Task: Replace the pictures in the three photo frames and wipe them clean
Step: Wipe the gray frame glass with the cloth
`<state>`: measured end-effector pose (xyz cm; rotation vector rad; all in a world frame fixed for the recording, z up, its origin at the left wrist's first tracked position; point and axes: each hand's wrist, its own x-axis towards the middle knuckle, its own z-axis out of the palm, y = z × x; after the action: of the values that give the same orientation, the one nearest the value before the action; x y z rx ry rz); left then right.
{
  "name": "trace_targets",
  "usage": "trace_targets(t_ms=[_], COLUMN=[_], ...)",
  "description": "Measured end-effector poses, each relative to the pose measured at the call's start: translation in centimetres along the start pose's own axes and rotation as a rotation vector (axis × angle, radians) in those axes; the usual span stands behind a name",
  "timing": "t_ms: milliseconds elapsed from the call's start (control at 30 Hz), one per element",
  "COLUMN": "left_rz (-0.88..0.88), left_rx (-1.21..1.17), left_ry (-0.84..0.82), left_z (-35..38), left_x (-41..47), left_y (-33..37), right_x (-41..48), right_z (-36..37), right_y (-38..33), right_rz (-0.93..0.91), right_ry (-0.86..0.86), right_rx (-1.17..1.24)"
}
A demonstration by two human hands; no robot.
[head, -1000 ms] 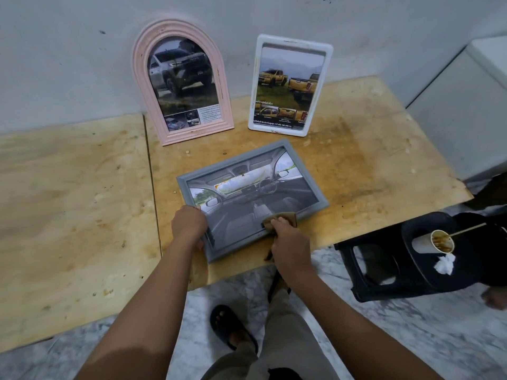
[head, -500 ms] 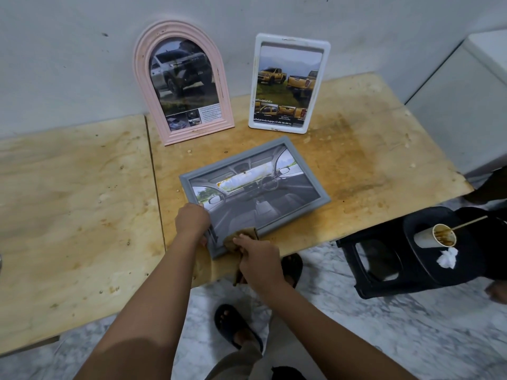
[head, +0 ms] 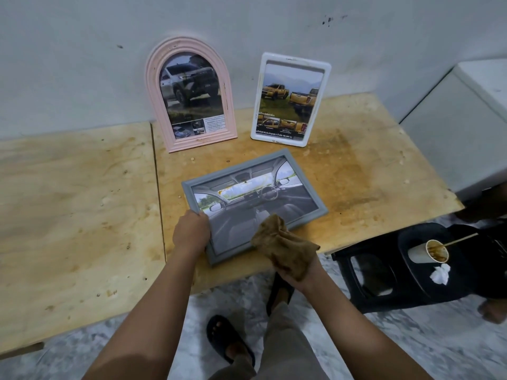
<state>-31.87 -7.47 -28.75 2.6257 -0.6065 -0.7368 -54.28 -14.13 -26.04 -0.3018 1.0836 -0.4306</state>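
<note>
A grey rectangular frame (head: 301, 182) with a car-interior picture lies flat near the front edge of the wooden table (head: 370, 174). My left hand (head: 190, 231) grips its near-left corner. My right hand (head: 297, 277) holds a brown cloth (head: 285, 248) bunched over the frame's near edge; the cloth hides most of the hand. A pink arched frame (head: 189, 94) with a picture of a dark SUV leans on the wall at the back. Right of it stands a white rectangular frame (head: 290, 98) showing yellow pickups.
A second wooden board (head: 74, 215) adjoins the table on the left. A black plastic stool (head: 411, 272) at the right carries a used paper cup (head: 428, 252) with a stick and a crumpled tissue (head: 440, 274). A white cabinet (head: 466, 119) stands at far right.
My right hand with the cloth slid left along the frame's near edge, then back right, and the cloth is now bunched up higher over the hand. My left hand stayed on the corner.
</note>
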Motion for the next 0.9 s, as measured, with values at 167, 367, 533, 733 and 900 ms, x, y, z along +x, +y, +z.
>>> trace_targets(t_ms=[167, 367, 533, 733, 900], left_rz=[0.039, 0.220, 0.284, 0.255, 0.254], left_rx=[0.065, 0.116, 0.072, 0.029, 0.046], left_ry=[0.106, 0.324, 0.338, 0.365, 0.388], left_z=[-0.1, 0.8, 2.8, 3.8, 4.0], left_x=[-1.6, -2.9, -2.7, -2.8, -2.6], left_y=[-0.7, -2.1, -3.4, -3.4, -3.4], right_x=[0.9, -0.5, -0.1, 1.8, 2.3], right_z=[-0.1, 1.3, 4.0, 3.7, 2.9], right_y=[-0.1, -1.7, -0.3, 4.3, 4.3], right_rz=[0.110, -0.081, -0.868, -1.394, -1.418], right_ry=[-0.289, -0.206, -0.050, -0.142, -0.222], right_rx=[0.184, -0.027, -1.068, -1.958, -1.984])
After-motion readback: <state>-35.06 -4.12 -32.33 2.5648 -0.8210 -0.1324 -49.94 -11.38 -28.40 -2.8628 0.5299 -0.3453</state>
